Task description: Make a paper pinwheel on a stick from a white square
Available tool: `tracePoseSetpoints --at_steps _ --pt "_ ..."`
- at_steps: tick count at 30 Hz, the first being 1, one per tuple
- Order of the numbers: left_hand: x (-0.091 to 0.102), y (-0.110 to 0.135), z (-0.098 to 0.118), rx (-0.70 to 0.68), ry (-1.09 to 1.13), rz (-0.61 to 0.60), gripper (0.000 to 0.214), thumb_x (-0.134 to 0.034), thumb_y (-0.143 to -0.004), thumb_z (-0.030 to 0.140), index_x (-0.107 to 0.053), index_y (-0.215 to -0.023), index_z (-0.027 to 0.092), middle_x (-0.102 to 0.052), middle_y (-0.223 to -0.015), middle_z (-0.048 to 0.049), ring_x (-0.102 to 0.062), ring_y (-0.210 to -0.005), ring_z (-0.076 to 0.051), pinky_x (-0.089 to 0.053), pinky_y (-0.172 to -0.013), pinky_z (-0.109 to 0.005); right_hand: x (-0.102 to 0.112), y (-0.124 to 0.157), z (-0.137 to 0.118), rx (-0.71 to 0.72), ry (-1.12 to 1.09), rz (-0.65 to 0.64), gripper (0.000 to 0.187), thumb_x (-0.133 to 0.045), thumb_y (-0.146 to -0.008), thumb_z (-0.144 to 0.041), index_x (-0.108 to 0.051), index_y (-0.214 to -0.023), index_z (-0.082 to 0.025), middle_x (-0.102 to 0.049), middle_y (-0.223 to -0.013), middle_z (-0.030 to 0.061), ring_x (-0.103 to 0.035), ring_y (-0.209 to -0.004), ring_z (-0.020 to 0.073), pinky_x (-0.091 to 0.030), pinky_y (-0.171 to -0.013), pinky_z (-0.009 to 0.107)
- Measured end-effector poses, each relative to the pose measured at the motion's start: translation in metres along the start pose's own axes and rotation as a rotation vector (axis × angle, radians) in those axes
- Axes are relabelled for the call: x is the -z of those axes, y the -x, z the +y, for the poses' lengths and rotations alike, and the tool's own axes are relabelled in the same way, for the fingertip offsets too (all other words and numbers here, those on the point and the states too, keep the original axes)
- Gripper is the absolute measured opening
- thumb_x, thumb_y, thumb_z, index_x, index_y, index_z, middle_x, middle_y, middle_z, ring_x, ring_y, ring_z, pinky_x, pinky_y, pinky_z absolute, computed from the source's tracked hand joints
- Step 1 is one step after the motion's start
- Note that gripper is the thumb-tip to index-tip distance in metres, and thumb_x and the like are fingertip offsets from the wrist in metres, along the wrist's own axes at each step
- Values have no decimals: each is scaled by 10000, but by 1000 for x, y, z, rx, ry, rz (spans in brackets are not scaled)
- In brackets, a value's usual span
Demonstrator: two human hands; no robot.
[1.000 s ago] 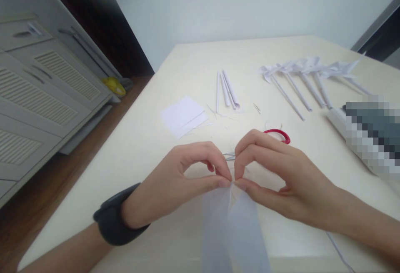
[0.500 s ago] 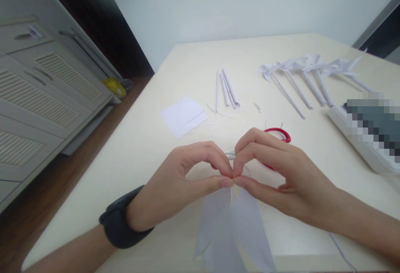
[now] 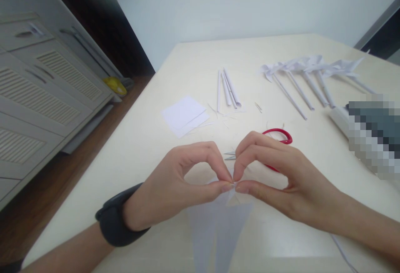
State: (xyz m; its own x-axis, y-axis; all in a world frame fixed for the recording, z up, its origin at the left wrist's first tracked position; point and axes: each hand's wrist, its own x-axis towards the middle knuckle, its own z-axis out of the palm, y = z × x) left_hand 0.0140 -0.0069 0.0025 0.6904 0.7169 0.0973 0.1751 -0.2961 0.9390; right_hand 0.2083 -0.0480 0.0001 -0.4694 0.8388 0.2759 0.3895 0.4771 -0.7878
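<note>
1. Since the earlier frame, the slit paper sheet (image 3: 203,229) has turned in the fingers: its loose flaps now hang further left, as pointed strips, while both hands stay at nearly the same spot.
2. At far left stands a louvred cabinet (image 3: 23,93), with a yellow item (image 3: 114,85) on the floor near its far end.
3. The left hand (image 3: 175,181), with a black wristband (image 3: 112,227) behind it, pinches the sheet narrowly between thumb and forefinger.
4. Beyond that hand, white paper squares (image 3: 184,114) lie overlapping on the cream table (image 3: 140,152), thin paper offcuts (image 3: 208,123) just beside them.
5. The sheet is between the two hands, gripped at one small point above the table's near edge; whether its flaps touch the tabletop is unclear.
6. Rolled paper tubes (image 3: 231,89) lie beyond, mostly bunched together.
7. The right hand (image 3: 301,177) pinches the same point, its thumb and forefinger closed narrowly, fingertips just beside the left's.
8. Red-handled scissors (image 3: 288,140) lie behind it, partly hidden, blades apart and pointing left.
9. Further right, paper pinwheels (image 3: 293,66) lie in a row, heads overlapping, near a pale object (image 3: 340,118) largely masked by pixelation.
</note>
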Motion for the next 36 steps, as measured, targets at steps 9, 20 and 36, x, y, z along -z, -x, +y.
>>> tracePoseSetpoints --at_steps 9,20,36 --pt "2 5 -1 -61 -62 40 63 -647 -740 125 -632 -709 178 -625 -758 -30 -576 -719 -146 -449 -697 -279 -1 0 -1 14 23 47 59 -597 -783 -130 -567 -807 -175 -519 -856 -4 -502 -793 99 -408 -697 221" --pt "-2 6 1 -65 -56 56 71 -620 -752 101 -620 -761 172 -619 -811 -30 -578 -769 -144 -447 -746 -272 -1 1 -1 86 130 70 126 -578 -766 -87 -538 -833 -185 -507 -888 4 -492 -812 122 -400 -711 251" --pt "1 3 -5 -108 -179 235 106 -589 -748 79 -604 -736 183 -603 -795 -32 -557 -764 -160 -441 -747 -308 56 10 49 -208 585 -85 85 -615 -736 -269 -610 -804 -218 -588 -845 46 -568 -669 178 -435 -525 276"
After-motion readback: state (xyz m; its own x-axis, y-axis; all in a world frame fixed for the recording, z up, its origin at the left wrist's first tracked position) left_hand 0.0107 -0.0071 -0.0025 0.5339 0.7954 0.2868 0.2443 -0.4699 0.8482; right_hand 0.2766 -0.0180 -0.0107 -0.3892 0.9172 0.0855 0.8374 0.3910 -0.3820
